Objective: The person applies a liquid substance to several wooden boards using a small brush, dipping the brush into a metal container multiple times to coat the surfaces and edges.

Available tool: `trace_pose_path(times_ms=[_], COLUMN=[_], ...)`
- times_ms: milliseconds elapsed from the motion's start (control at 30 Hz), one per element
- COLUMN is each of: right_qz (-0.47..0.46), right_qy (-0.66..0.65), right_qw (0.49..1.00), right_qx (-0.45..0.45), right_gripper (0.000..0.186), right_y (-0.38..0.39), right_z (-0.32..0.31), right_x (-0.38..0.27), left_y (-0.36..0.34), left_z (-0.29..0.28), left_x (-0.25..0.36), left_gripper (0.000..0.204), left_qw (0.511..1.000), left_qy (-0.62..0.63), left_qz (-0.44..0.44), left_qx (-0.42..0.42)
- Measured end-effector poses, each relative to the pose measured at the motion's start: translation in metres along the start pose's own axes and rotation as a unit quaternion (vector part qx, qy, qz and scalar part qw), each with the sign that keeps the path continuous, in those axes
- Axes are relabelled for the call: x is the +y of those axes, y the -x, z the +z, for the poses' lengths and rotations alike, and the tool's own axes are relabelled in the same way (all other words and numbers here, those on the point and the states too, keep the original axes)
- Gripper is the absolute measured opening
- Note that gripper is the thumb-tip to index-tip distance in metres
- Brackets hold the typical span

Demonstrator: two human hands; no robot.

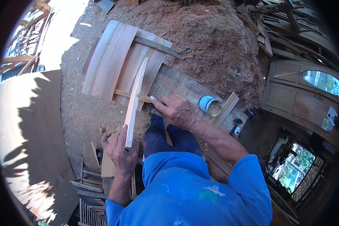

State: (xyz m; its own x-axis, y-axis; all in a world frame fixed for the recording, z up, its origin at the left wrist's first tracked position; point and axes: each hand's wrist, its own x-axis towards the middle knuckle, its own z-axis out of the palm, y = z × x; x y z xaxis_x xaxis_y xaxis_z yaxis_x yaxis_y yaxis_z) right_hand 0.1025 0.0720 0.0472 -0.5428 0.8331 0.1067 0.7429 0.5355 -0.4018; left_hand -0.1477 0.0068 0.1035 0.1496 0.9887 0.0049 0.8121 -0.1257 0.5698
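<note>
My left hand [120,152] is closed round the near end of a long, narrow wooden board [135,101], which stands on edge and points away from me. To the right of the board, my right hand [179,111] is curled with its index finger stretched toward the board. The fingertip meets the end of a thin wooden strip [144,98]; whether I grip this strip, or anything else, is hidden. Beyond the raised board lie several wide planks [111,60]. An open blue-and-white can [210,106] with yellowish-brown contents stands right of my right hand.
The can rests on a worn wooden work surface [177,84] beside a short wood block [225,109]. Sawdust [199,41] is heaped behind. A large plywood sheet [30,139] lies left, a panelled door [297,94] right, with stacked scrap wood [290,22] at the far right.
</note>
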Motion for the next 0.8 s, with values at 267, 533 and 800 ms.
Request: trace_pose_path(times_ms=[267, 533, 800], right_qz=[0.372, 0.55, 0.593], right_qy=[-0.042, -0.027, -0.05], right_qw=[0.927, 0.82, 0.793], right_qx=[0.005, -0.154, -0.133], right_gripper=[0.04, 0.032, 0.028], right_y=[0.193, 0.339, 0.347], right_z=[-0.031, -0.003, 0.021], right_x=[0.076, 0.127, 0.136], left_y=[0.005, 0.006, 0.012], left_z=[0.008, 0.018, 0.027], left_x=[-0.004, 0.01, 0.021], left_gripper=[0.026, 0.023, 0.02], left_qw=[0.996, 0.994, 0.991], left_qy=[-0.046, -0.035, -0.036], left_qz=[-0.05, -0.088, -0.113], left_qx=[0.05, 0.049, 0.054])
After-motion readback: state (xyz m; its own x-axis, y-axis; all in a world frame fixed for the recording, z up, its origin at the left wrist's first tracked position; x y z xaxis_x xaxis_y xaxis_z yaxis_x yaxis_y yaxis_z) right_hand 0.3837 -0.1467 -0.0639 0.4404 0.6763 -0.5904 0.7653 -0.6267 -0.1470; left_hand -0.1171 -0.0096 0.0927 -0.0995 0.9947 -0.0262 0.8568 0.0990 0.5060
